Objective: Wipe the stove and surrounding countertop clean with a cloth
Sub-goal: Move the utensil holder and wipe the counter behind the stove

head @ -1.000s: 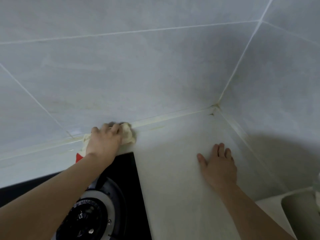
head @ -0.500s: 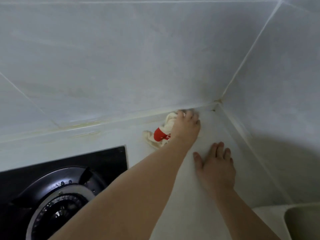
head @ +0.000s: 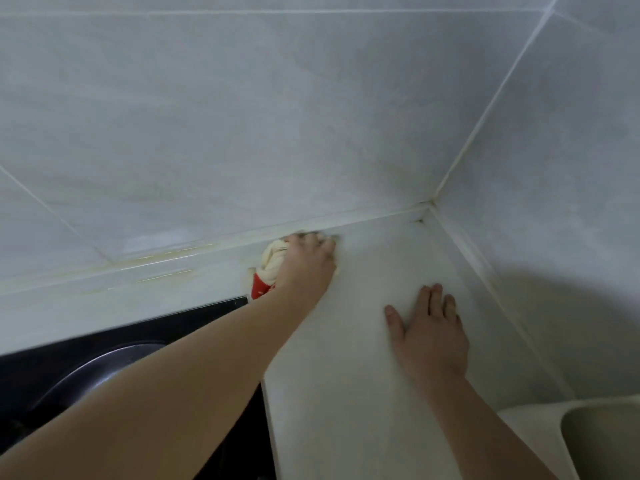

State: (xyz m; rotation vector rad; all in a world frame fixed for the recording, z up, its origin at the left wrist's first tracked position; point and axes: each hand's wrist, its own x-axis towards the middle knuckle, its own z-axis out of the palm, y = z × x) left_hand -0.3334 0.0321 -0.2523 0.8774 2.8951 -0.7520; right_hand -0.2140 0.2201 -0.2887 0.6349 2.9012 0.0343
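Observation:
My left hand presses a cream cloth with a red patch onto the white countertop, right at the seam where the counter meets the tiled back wall. Most of the cloth is hidden under the hand. The black glass stove lies at the lower left, its round burner ring partly covered by my left forearm. My right hand lies flat, fingers straight, on the countertop to the right of the cloth and holds nothing.
Grey tiled walls meet in a corner at the back right. Yellowish stains run along the wall seam left of the cloth. A beige sink basin sits at the lower right edge.
My left hand swept the cloth right along the wall seam from behind the stove toward the corner, then back a little to the left. My right hand stayed flat in place.

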